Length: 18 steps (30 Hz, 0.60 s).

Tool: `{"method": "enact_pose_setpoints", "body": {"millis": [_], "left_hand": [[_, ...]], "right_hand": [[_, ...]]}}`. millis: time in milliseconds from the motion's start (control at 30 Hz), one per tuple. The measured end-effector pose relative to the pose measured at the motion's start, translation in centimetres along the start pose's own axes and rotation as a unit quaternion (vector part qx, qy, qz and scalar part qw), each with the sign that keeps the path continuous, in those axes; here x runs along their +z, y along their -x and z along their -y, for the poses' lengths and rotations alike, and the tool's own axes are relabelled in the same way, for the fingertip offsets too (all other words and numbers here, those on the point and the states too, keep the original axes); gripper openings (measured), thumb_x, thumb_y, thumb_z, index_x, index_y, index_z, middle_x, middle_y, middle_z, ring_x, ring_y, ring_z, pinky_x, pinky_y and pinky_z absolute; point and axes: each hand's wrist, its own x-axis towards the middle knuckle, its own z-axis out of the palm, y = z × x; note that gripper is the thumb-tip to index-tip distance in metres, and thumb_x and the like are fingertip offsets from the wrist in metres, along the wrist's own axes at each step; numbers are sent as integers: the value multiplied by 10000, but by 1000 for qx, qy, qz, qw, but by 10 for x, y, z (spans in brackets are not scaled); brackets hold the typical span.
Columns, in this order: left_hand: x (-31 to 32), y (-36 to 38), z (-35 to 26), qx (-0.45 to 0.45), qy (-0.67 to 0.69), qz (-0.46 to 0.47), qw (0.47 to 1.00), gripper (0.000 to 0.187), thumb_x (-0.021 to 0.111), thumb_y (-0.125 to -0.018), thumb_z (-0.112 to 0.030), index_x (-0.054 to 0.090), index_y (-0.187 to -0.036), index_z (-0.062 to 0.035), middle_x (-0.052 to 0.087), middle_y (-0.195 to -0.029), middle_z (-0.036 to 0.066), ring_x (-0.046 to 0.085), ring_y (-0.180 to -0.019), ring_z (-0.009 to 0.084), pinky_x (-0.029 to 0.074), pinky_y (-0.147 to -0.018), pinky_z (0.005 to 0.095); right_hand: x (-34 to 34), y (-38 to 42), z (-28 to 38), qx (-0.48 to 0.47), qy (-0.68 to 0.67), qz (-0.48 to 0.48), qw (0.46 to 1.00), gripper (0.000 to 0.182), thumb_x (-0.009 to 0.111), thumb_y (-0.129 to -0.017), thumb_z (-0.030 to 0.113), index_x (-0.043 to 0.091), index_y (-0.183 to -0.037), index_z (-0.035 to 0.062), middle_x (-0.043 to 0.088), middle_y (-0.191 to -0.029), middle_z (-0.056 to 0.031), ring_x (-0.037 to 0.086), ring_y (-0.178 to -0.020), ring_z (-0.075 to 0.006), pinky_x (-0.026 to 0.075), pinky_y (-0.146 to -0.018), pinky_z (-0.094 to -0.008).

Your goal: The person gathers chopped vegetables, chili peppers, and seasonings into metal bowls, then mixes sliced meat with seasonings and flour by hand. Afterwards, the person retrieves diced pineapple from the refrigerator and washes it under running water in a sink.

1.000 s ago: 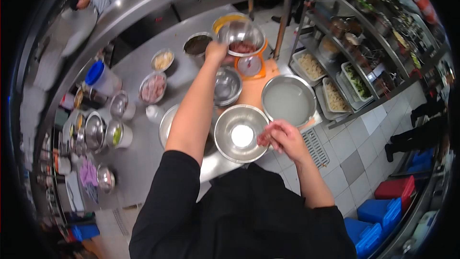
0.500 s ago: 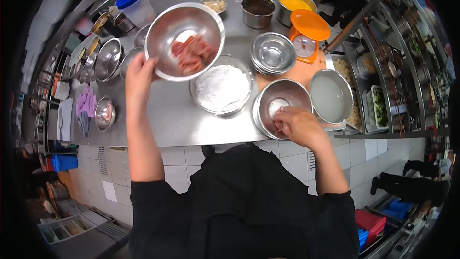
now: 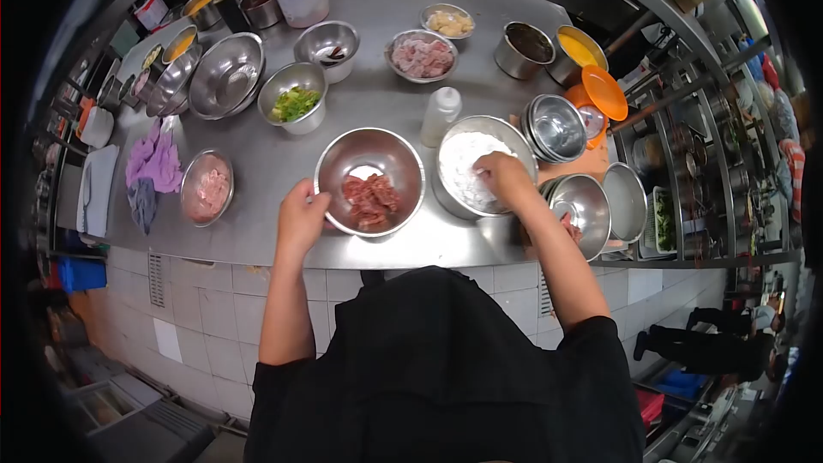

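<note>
My left hand (image 3: 302, 214) grips the left rim of a steel mixing bowl (image 3: 330, 154). Dark red strips of meat (image 3: 373, 201) lie inside it beside a white patch. To the right is a bowl of white powder (image 3: 463, 154). My right hand (image 3: 504, 178) reaches into it, fingers drawn together at the powder; whatever they pinch is hidden. Below my right forearm stands another steel bowl (image 3: 590, 206), with a bit of meat (image 3: 570, 225) visible in it. A clear squeeze bottle (image 3: 442, 113) stands behind, between the two bowls.
Bowls of chopped greens (image 3: 296, 103), pale meat (image 3: 422, 57) and minced meat (image 3: 208, 190) surround the work area. Stacked steel bowls (image 3: 559, 127), an orange scale (image 3: 605, 93) and a pot of cloudy liquid (image 3: 625, 201) stand at right. A purple cloth (image 3: 155, 161) lies at left.
The mixing bowl with meat has come down from a raised, tilted hold to near the tabletop. My right hand has moved left from the steel bowl into the powder bowl. The view has shifted.
</note>
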Motion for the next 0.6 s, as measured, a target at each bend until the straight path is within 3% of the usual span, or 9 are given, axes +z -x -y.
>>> {"method": "enact_pose_setpoints", "body": {"millis": [67, 167, 200, 233, 300, 367, 467, 567, 600], "left_hand": [[3, -11, 2, -4, 1, 12, 1000, 124, 566, -850, -90, 541, -826, 28, 604, -721, 77, 646, -618, 169, 569, -522, 311], [5, -27, 6, -1, -27, 39, 999, 137, 561, -841, -98, 534, -811, 32, 597, -705, 89, 646, -608, 182, 563, -521, 324], [6, -29, 6, 1, -50, 54, 997, 142, 561, -838, -105, 532, -802, 30, 593, -698, 96, 644, -602, 188, 558, -519, 331], [6, -30, 1, 5, -49, 52, 997, 142, 561, -838, -105, 532, -802, 30, 593, -698, 96, 644, -602, 188, 558, -519, 331], [5, -29, -14, 24, -50, 46, 997, 136, 567, -825, -82, 491, -755, 5, 603, -693, 102, 632, -593, 173, 543, -484, 320], [2, -27, -22, 47, -61, 25, 997, 147, 566, -817, -80, 485, -733, 9, 596, -677, 110, 621, -565, 179, 533, -474, 334], [7, -37, -10, 87, -96, -9, 992, 172, 568, -800, -109, 536, -773, 59, 582, -791, 210, 597, -697, 362, 465, -648, 454], [-1, -40, -11, 73, -123, -3, 990, 169, 564, -818, -113, 552, -791, 53, 597, -771, 202, 626, -653, 337, 488, -611, 439], [-4, -35, -14, 28, -66, 29, 997, 182, 564, -845, -124, 561, -814, 55, 618, -754, 195, 648, -588, 297, 509, -553, 409]], "right_hand": [[-25, -7, 46, 143, -136, 31, 980, 210, 657, -827, 54, 710, -1030, 60, 682, -852, -142, 667, -686, -232, 541, -633, -352], [-23, -21, 104, 88, -263, 18, 961, 208, 639, -844, 37, 699, -1043, 45, 685, -866, -127, 650, -615, -167, 532, -559, -307], [-16, -26, 125, 97, -303, 59, 946, 235, 638, -836, 46, 690, -1065, 39, 699, -900, -143, 683, -707, -217, 557, -660, -318], [-6, -32, 140, -29, -187, 31, 981, 271, 662, -824, 45, 684, -1094, 30, 696, -956, -140, 676, -835, -208, 559, -755, -327], [25, -45, 152, -138, -65, 45, 987, 482, 705, -792, 114, 597, -1261, 110, 610, -1188, -182, 577, -1120, -355, 468, -974, -411], [36, -51, 180, -80, 25, 52, 995, 562, 734, -757, 139, 569, -1294, 135, 582, -1219, -183, 540, -1165, -367, 439, -1008, -425], [64, -78, 170, -69, -67, 52, 994, 510, 731, -738, 156, 604, -1230, 123, 584, -1203, -181, 559, -1141, -348, 467, -963, -424], [69, -100, 166, -54, -92, 105, 989, 432, 693, -753, 117, 612, -1178, 116, 577, -1186, -177, 572, -1110, -350, 475, -939, -422], [71, -96, 167, -141, -154, 43, 977, 372, 667, -779, 90, 615, -1147, 120, 585, -1167, -155, 588, -1072, -355, 480, -910, -426]]}}
